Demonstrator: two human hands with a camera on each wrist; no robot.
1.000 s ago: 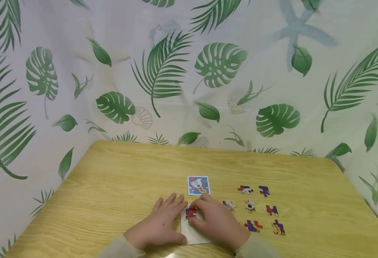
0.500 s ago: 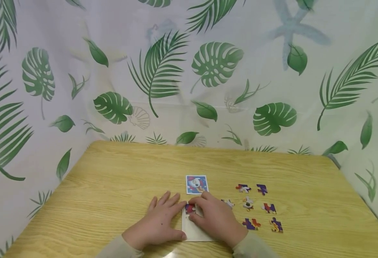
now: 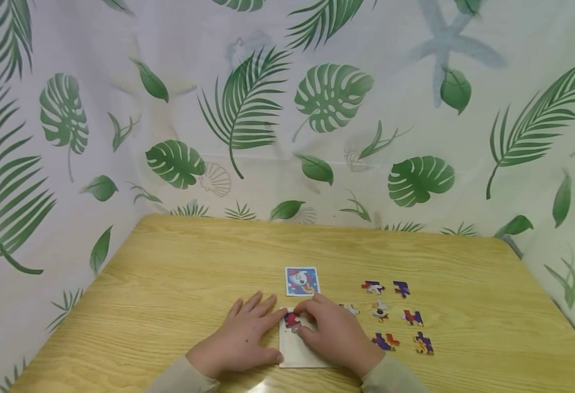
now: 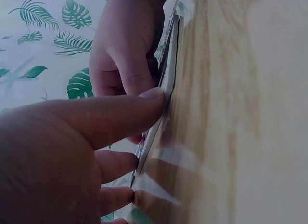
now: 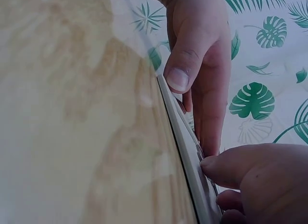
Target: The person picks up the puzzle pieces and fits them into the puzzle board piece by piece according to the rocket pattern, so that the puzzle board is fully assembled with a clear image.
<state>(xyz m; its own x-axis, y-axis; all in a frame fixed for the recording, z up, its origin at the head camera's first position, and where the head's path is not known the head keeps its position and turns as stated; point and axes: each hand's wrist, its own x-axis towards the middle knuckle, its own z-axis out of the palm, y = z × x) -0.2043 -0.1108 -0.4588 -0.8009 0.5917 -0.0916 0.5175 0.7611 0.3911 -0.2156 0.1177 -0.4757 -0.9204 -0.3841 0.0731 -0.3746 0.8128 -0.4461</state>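
Note:
A small red and purple jigsaw piece [image 3: 292, 320] lies at the upper left of a pale square board [image 3: 297, 352]. My right hand [image 3: 334, 333] pinches this piece between curled thumb and index finger. My left hand [image 3: 240, 338] rests beside the board with fingers spread. Its thumb [image 4: 139, 108] touches the board's edge in the left wrist view, and its index fingertip is close to the board's upper left corner. From the right wrist, the board [image 5: 180, 142] appears edge-on, with both hands at it. The right hand covers much of the board's right side.
Several loose jigsaw pieces, among them a red and purple one [image 3: 412, 317] and a purple one [image 3: 401, 289], lie to the right on the wooden table [image 3: 169, 273]. A small picture card [image 3: 302, 281] with a white cartoon figure lies just beyond the board.
The board and the piece on it have shifted slightly away from me, towards the picture card. The right hand keeps its grip near the corner; the left hand stays almost still.

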